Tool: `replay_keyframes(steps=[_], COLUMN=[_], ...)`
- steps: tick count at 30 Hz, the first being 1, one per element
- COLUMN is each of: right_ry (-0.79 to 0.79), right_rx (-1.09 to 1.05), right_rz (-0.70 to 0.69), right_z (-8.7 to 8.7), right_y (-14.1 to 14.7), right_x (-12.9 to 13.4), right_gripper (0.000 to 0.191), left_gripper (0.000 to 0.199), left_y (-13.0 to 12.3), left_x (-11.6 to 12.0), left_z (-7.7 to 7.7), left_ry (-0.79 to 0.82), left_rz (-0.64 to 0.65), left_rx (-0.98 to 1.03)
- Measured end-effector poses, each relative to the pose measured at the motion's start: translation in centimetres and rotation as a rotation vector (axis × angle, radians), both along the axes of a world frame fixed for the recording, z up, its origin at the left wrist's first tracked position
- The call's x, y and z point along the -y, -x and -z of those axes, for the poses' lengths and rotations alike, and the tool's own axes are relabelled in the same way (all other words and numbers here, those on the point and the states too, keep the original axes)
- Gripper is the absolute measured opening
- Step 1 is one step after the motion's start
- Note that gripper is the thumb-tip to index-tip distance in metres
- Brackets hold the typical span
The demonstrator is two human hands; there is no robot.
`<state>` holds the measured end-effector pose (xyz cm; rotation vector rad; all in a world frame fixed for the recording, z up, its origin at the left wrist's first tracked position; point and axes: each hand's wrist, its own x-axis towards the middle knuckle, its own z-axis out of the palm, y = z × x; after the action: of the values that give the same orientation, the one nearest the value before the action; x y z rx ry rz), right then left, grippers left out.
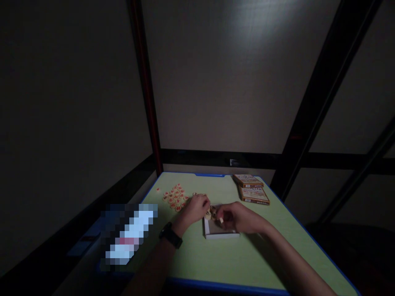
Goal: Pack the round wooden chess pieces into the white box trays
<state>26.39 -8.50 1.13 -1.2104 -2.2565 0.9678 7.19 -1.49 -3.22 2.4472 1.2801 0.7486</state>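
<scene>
The right hand (236,217) hides the far right part of the open white box (222,236) and most of the pale disc (221,220) pinched at its fingertips. The left hand (195,209) partly covers the pieces just beyond it (195,193) (whether it grips any cannot be told). Characters on the red-marked xiangqi pieces (177,200) are too small to read. Pixelation blots out a bright panel (135,232); the bottom edge cuts off both forearms (293,257).

We look over a pale green, flat-topped table (222,259) with blue edging (228,286), close to smooth grey walls (216,82) framed by dark straight beams (319,94), in dim light with a soft whitish glow (265,16) high ahead
</scene>
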Motion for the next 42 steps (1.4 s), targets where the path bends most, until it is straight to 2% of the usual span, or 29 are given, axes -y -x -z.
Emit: replay_keyframes(steps=[2,4,7,10,16,19,21,23,33,42], right_ry=[0.192,0.318,0.381,0.375,0.263,0.061,-0.097,-0.188,-0.374,-0.407], right_rx=[-0.226,-0.379,-0.457,-0.468,-0.453,-0.320,-0.178,-0.064,0.087,0.107], right_rz=[-0.007,-0.017,-0.020,-0.016,0.142,0.182,0.193,0.193,0.133,0.154], right_z=[0.4,0.6,0.8,1.0,2.4,2.8,2.8,2.8,3.4,3.9], right_y=[-0.5,-0.8,-1.2,-1.4,-0.6,0.3,0.8,1.1,0.8,1.3], right_x=[-0.4,-0.8,-1.2,-1.6,-1.8,-1.5,-1.3,-1.2,-1.9,-1.7], right_gripper=[0.020,0.033,0.044,0.044,0.029,0.021,0.026,0.032,0.027,0.031], left_gripper=[0.027,0.027,0.027,0.027,0.027,0.027,0.028,0.029,0.028,0.028], left_y=[0.0,0.0,0.0,0.0,0.0,0.1,0.1,0.0,0.1,0.0], left_x=[0.0,0.1,0.2,0.0,-0.2,-0.1,0.0,0.0,-0.1,0.0], left_z=[0.0,-0.1,-0.2,-0.1,0.4,0.2,0.1,0.0,0.1,0.0], left_ry=[-0.015,-0.025,-0.022,-0.028,-0.039,-0.035,-0.027,-0.016,-0.011,-0.015], left_rz=[-0.009,-0.012,-0.012,-0.014,-0.009,-0.008,-0.003,0.001,0.010,-0.011], left_rx=[-0.001,0.016,0.037,0.021,-0.012,-0.016,-0.021,-0.034,-0.067,-0.098])
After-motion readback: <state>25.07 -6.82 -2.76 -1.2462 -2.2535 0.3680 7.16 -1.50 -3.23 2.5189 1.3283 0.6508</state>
